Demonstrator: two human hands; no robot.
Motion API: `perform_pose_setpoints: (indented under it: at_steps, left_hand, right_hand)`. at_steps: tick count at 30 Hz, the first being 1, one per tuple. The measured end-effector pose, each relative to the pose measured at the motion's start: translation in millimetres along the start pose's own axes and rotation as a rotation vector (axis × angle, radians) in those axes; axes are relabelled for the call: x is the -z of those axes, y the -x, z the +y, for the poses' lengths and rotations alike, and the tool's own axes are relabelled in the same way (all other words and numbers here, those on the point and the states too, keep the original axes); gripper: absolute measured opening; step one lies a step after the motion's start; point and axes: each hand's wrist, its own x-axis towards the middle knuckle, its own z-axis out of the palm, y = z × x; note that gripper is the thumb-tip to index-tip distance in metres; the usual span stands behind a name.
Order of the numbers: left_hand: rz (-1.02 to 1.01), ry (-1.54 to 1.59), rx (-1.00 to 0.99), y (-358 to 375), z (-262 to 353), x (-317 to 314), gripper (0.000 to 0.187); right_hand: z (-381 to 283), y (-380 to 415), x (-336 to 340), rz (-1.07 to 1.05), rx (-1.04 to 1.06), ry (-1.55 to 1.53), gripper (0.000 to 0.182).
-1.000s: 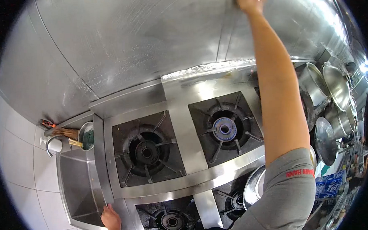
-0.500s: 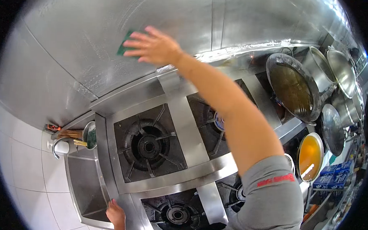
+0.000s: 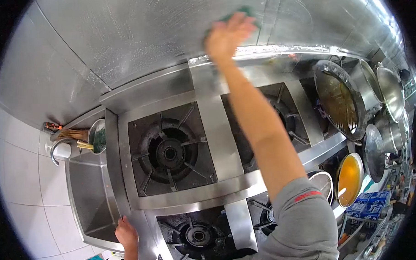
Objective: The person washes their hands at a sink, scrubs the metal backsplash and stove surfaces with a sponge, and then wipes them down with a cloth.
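My right hand (image 3: 227, 39) is stretched far forward against the steel wall (image 3: 129, 31), its fingers spread and blurred. Under them lies a green scouring pad (image 3: 245, 12), pressed to the metal; only its edge shows past the fingertips. Whitish streaks and droplets mark the wall around it. Low in the view, my left hand (image 3: 127, 235) is curled over the steel edge between the sink (image 3: 76, 208) and the stove (image 3: 187, 200). What its fingertips touch is hidden.
Below my right arm are several burners, one a black ring burner (image 3: 170, 151). A large wok (image 3: 335, 100) of dark liquid and steel pots (image 3: 389, 90) stand at right, near a bowl of orange liquid (image 3: 350, 181). A faucet (image 3: 58, 150) and a small pot (image 3: 98, 135) are at left.
My right hand has swept the scouring pad rightward and upward along the wall. My left hand stays at the sink edge, and the view has shifted slightly.
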Motion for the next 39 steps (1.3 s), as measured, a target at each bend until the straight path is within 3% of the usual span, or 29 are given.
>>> perform_pose_setpoints:
  at_steps: [1, 3, 4, 6, 7, 9, 10, 13, 14, 16, 18, 22, 25, 26, 28, 30, 32, 34, 36, 38, 39]
  left_hand:
    - [0.013, -0.031, -0.01, -0.1, 0.6, 1.1, 0.037]
    - [0.026, -0.047, -0.038, 0.2, 5.8, -1.0, 0.038]
    - [0.021, -0.053, -0.019, 1.6, 2.0, -2.7, 0.038]
    - [0.012, -0.057, -0.004, 0.8, 3.6, -2.4, 0.039]
    - [0.03, -0.053, -0.03, 1.2, 4.3, 0.7, 0.038]
    - [0.046, -0.032, -0.044, -0.5, 10.3, -1.0, 0.037]
    - [0.024, -0.053, -0.012, -0.8, 9.8, 0.4, 0.037]
    - [-0.041, -0.047, 0.031, -1.7, 10.2, 3.5, 0.035]
    - [-0.072, -0.021, 0.038, -2.3, 8.4, 4.2, 0.035]
    - [-0.026, -0.027, 0.002, -1.5, 1.0, -3.0, 0.035]
    - [0.021, -0.028, -0.033, -2.0, 0.3, -4.9, 0.036]
    - [-0.017, 0.018, -0.003, -5.5, 8.1, 4.6, 0.036]
    - [-0.026, 0.011, 0.013, -4.6, 7.0, 8.0, 0.038]
    - [-0.026, 0.007, 0.016, -4.8, 8.4, 9.9, 0.039]
    - [-0.025, 0.008, 0.006, -3.3, 9.1, 12.6, 0.039]
    - [-0.02, 0.021, 0.013, -5.1, 9.5, 10.7, 0.038]
    - [-0.025, -0.019, -0.001, -2.6, 4.6, 9.2, 0.035]
    - [-0.025, 0.001, 0.014, -4.1, 9.1, 16.1, 0.036]
    - [-0.017, 0.012, 0.03, -5.7, 8.6, 14.8, 0.036]
    - [-0.063, 0.01, -0.002, -7.7, 2.0, 9.8, 0.037]
    - [-0.046, 0.003, -0.005, -9.8, 1.3, 10.3, 0.037]
  right_hand:
    - [-29.6, 23.3, 19.8, 0.066, 0.021, -0.52, 0.067]
    - [-60.0, 65.3, 25.0, -0.055, 0.277, -0.6, 0.066]
    - [-46.9, 63.3, 22.9, -0.053, 0.271, -0.587, 0.066]
    - [-19.2, 55.1, 19.0, -0.095, 0.495, -0.606, 0.064]
    - [7.4, 39.3, 13.8, -0.039, 0.474, -0.43, 0.075]
    - [66.5, 3.2, -13.6, 0.195, 0.11, -0.547, 0.076]
    - [100.5, -14.1, -25.6, 0.2, 0.056, -0.49, 0.081]
    - [167.5, -58.0, -29.9, -0.07, -0.442, -0.497, 0.08]
    - [171.2, -62.9, -25.3, -0.07, -0.437, -0.498, 0.08]
    - [167.0, -71.1, -19.4, -0.163, -0.74, -0.58, 0.079]
    - [120.2, -62.8, -26.6, -0.121, -0.907, -0.561, 0.078]
    - [-14.2, -4.4, 3.2, -0.155, -0.795, -0.664, 0.079]
    - [-98.4, 54.9, 38.7, -0.337, -0.621, -0.808, 0.087]
    - [-113.1, 68.7, 43.6, -0.444, -0.514, -0.813, 0.09]
    - [-114.2, 56.4, 55.8, -0.557, -0.551, -0.84, 0.092]
    - [-92.6, 1.1, 61.6, -0.34, -0.755, -0.766, 0.093]
    - [-41.0, -78.4, 32.0, 0.145, -0.71, -0.651, 0.091]
    - [12.9, -176.9, 26.9, 0.396, -0.695, -0.532, 0.088]
    - [4.9, -237.5, 67.5, 0.365, -0.712, -0.627, 0.084]
    - [-12.3, -265.4, 108.2, 0.534, -0.112, -0.168, 0.062]
    - [-51.4, -228.1, 196.6, 0.087, -0.047, -0.433, 0.072]
